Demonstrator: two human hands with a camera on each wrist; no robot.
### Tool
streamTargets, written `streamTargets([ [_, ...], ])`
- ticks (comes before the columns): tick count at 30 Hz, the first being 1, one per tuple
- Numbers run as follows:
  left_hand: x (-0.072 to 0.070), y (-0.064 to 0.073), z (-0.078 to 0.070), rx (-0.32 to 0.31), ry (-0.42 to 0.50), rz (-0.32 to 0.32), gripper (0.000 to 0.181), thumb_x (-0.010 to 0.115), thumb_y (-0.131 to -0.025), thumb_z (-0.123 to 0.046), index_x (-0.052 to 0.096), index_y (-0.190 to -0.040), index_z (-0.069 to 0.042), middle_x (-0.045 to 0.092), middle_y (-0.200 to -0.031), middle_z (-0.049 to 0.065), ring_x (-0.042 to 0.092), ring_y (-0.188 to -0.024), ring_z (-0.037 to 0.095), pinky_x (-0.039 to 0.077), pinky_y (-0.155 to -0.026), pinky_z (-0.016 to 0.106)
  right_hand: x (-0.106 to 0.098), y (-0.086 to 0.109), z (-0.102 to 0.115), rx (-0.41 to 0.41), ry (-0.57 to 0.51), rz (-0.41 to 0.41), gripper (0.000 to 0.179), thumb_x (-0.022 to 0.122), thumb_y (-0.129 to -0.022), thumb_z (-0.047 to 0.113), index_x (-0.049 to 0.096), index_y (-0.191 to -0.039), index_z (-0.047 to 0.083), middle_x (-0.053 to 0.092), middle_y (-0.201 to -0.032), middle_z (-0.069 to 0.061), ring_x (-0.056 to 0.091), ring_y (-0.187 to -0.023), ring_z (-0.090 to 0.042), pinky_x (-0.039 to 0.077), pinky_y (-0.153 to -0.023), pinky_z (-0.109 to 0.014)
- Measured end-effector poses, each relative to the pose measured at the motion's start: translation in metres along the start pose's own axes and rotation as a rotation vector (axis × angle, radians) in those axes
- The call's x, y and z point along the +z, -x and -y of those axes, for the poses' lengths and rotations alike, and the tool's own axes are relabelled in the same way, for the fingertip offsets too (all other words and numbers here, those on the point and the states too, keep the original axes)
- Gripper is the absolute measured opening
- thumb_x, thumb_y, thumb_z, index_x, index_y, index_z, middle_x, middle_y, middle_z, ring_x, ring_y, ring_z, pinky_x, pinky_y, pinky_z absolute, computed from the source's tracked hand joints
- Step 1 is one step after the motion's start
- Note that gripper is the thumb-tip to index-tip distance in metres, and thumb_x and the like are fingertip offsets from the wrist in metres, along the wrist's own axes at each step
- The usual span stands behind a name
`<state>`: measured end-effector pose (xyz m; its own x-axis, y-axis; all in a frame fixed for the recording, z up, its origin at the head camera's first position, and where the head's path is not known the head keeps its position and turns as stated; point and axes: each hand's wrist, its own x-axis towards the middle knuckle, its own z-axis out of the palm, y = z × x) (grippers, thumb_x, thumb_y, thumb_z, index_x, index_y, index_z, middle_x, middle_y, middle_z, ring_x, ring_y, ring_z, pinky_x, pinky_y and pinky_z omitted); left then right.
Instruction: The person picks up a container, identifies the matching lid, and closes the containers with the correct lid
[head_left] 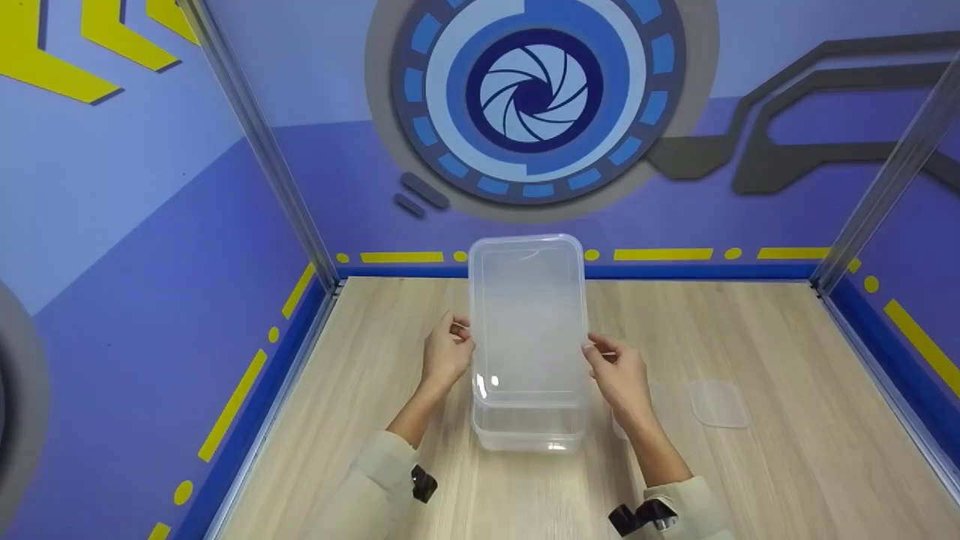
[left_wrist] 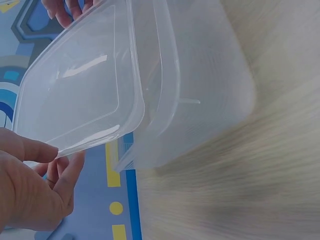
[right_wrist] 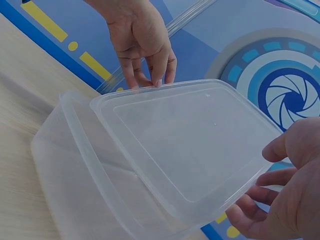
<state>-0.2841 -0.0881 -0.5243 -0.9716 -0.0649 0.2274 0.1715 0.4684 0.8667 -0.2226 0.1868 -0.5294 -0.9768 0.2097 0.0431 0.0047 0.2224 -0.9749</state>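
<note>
A clear plastic lid (head_left: pixel 529 322), rectangular with rounded corners, is held tilted above a clear plastic box (head_left: pixel 529 439). My left hand (head_left: pixel 448 351) pinches the lid's left edge between thumb and fingers. On the opposite edge, my right hand (head_left: pixel 619 371) grips the lid in the same way. In the left wrist view a gap shows between the lid (left_wrist: pixel 80 80) and the rim of the box (left_wrist: pixel 210 85). The box stands on the table, and the lid hides much of it in the head view.
Right of the box, a small clear square lid (head_left: pixel 720 405) lies flat on the wooden table (head_left: pixel 810 465). Another clear piece (head_left: pixel 619 427) is partly hidden behind my right forearm. Printed panels (head_left: pixel 660 202) enclose the table's back and sides, with metal posts at the corners.
</note>
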Motion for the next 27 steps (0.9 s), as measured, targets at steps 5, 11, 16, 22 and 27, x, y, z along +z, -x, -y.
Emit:
streamTargets([
  [5,0.0011,0.0018,0.0001,-0.005,0.001,-0.023,0.020,0.067,-0.091,0.004,0.068,-0.110,0.000,0.067,-0.092,0.010,0.067,-0.085,0.023,0.054,-0.071,0.033,0.0003,0.0006,-0.0004,0.009,0.001,-0.003,0.037,0.063,-0.107,0.017,0.066,-0.139,-0.002,0.066,-0.123,-0.019,0.063,-0.108,-0.026,0.055,-0.080,-0.019],
  [11,0.0040,0.0019,0.0016,-0.005,-0.001,-0.054,0.015,0.067,-0.095,-0.002,0.070,-0.109,-0.002,0.067,-0.092,0.005,0.067,-0.088,0.022,0.057,-0.080,0.039,0.0007,0.0009,-0.0017,0.001,0.001,-0.004,0.038,0.062,-0.107,0.016,0.065,-0.140,-0.003,0.065,-0.124,-0.020,0.063,-0.110,-0.028,0.055,-0.083,-0.021],
  [16,0.0061,0.0014,0.0017,-0.014,-0.005,-0.083,0.015,0.065,-0.095,-0.003,0.072,-0.108,-0.003,0.068,-0.091,0.004,0.067,-0.088,0.022,0.057,-0.084,0.042,0.0016,0.0010,-0.0017,-0.010,0.026,-0.013,0.039,0.063,-0.106,0.016,0.064,-0.140,-0.003,0.066,-0.125,-0.021,0.063,-0.112,-0.030,0.054,-0.083,-0.022],
  [22,0.0072,0.0016,0.0001,-0.013,0.005,-0.107,0.013,0.064,-0.096,-0.003,0.073,-0.105,-0.004,0.070,-0.092,0.006,0.068,-0.089,0.023,0.056,-0.084,0.043,0.0029,0.0003,-0.0007,-0.009,0.026,-0.020,0.039,0.063,-0.105,0.013,0.064,-0.141,-0.002,0.066,-0.126,-0.021,0.064,-0.112,-0.030,0.053,-0.082,-0.019],
  [27,0.0074,0.0025,-0.0025,-0.010,0.013,-0.121,0.011,0.065,-0.097,-0.003,0.073,-0.105,-0.004,0.071,-0.094,0.007,0.068,-0.090,0.024,0.057,-0.086,0.043,0.0031,0.0004,0.0001,-0.006,0.010,-0.019,0.040,0.063,-0.105,0.012,0.063,-0.142,-0.002,0.066,-0.128,-0.022,0.064,-0.114,-0.031,0.053,-0.083,-0.018],
])
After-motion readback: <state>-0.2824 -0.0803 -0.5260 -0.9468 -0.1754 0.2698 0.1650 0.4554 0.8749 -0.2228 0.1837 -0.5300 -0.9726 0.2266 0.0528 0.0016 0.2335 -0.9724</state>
